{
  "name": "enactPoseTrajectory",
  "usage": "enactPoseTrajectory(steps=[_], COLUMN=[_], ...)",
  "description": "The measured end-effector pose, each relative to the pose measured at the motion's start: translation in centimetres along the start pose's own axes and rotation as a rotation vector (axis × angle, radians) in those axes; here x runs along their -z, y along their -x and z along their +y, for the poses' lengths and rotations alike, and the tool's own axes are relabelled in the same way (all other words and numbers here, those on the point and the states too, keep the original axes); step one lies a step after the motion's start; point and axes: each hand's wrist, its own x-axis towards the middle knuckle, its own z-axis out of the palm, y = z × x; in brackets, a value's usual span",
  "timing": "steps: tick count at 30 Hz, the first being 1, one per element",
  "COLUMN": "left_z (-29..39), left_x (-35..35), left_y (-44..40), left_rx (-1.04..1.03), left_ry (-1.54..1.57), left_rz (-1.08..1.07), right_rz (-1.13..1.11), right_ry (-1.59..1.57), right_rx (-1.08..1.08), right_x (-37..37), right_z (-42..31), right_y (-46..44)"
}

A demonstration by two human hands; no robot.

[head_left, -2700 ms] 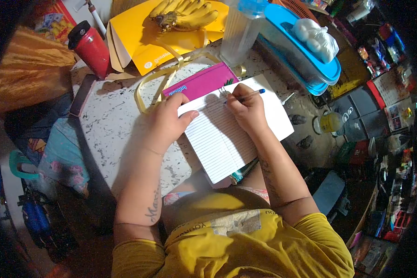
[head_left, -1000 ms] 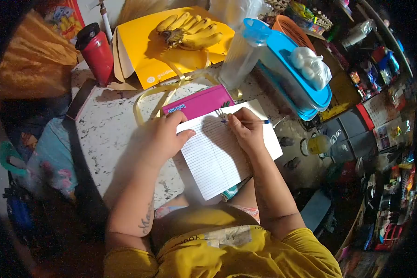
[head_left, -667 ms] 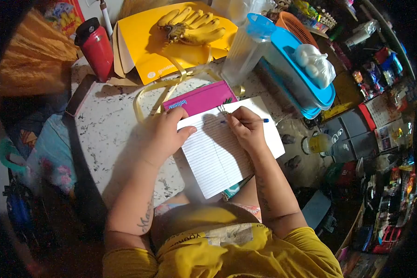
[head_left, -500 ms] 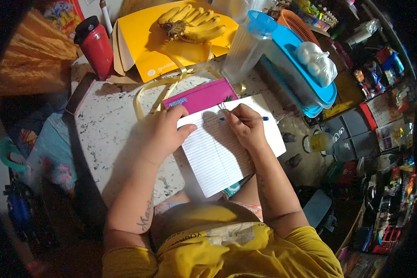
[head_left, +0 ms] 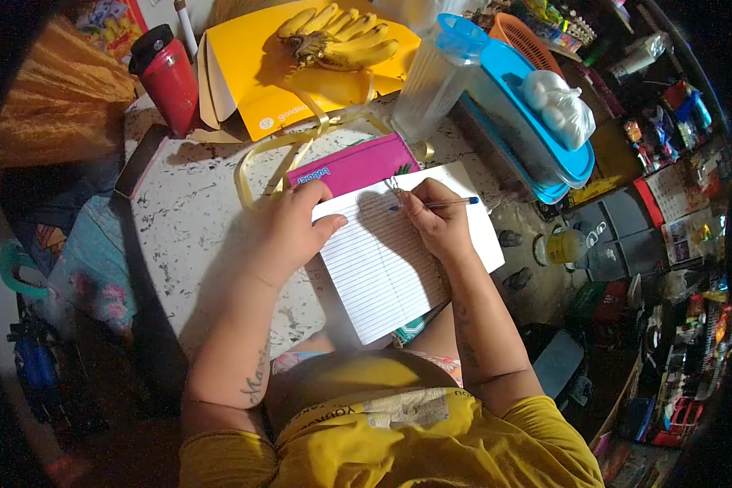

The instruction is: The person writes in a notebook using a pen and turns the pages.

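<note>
A lined notebook (head_left: pixel 366 281) lies open and tilted at the table's front edge, its lower part overhanging my lap. My left hand (head_left: pixel 305 228) holds its upper left corner, thumb on the page and curled fingers near the pink pouch (head_left: pixel 354 163). In my right hand (head_left: pixel 437 220) a blue-capped pen (head_left: pixel 461 202) is pinched, its point on or just above the upper page. A small white-and-green thing (head_left: pixel 396 184) sits by my right fingertips; I cannot make out what it is. Shadow from the right hand covers part of the page.
Behind the pouch are a gold ribbon (head_left: pixel 256 159), a yellow folder (head_left: pixel 268 98) with bananas (head_left: pixel 342 45), and a red tumbler (head_left: pixel 171 85). A clear pitcher (head_left: pixel 431 85) and blue-lidded container (head_left: pixel 508 93) with a plastic bag (head_left: pixel 565 114) stand right. A phone (head_left: pixel 142 163) lies left.
My right hand has shifted slightly to the right with the pen, across the upper page. My left hand and the notebook stay almost where they were.
</note>
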Motion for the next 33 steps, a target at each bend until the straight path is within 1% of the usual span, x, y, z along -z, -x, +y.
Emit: enactPoseTrajectory(steps=[3, 6, 9, 11, 14, 18, 21, 23, 26, 30, 32, 33], left_z=[-0.1, 0.1, 0.0, 0.2, 0.0, 0.3, -0.2, -0.5, -0.8, -0.3, -0.1, 0.1], left_x=[-0.1, -0.1, -0.2, -0.2, -0.4, -0.2, -0.4, -0.6, -0.9, -0.5, -0.4, -0.2], left_y=[0.0, 0.1, 0.0, 0.1, 0.0, 0.1, 0.1, -0.1, -0.1, 0.0, 0.1, 0.0], left_rx=[0.008, -0.032, -0.030, -0.049, -0.052, -0.055, -0.008, -0.020, -0.055, -0.085, -0.011, -0.011], left_ry=[0.003, 0.008, 0.056, 0.077, 0.097, 0.084, 0.005, 0.044, 0.087, 0.116, 0.053, 0.053], left_rz=[-0.009, 0.014, 0.013, 0.031, 0.024, 0.029, 0.033, 0.020, 0.033, 0.030, 0.009, 0.008], right_rz=[-0.011, -0.045, -0.032, 0.017, -0.019, -0.057, -0.066, -0.003, -0.008, -0.001, -0.033, -0.032], right_ry=[0.000, -0.053, 0.004, 0.158, 0.191, 0.177, 0.117, 0.135, 0.136, 0.120, 0.089, 0.089], right_rx=[0.024, 0.065, 0.076, 0.048, 0.081, 0.081, 0.092, 0.139, 0.092, 0.084, 0.125, 0.124], right_x=[0.0, 0.1, -0.1, -0.3, -0.2, 0.2, 0.1, -0.1, -0.2, -0.3, -0.1, -0.1], right_z=[-0.3, 0.5, 0.6, 0.5, 0.8, 0.7, 1.0, 0.6, 0.9, 1.0, 0.2, 0.2], right_y=[0.2, 0.2, 0.1, -0.1, -0.3, -0.2, -0.2, 0.0, -0.1, -0.1, -0.1, -0.1])
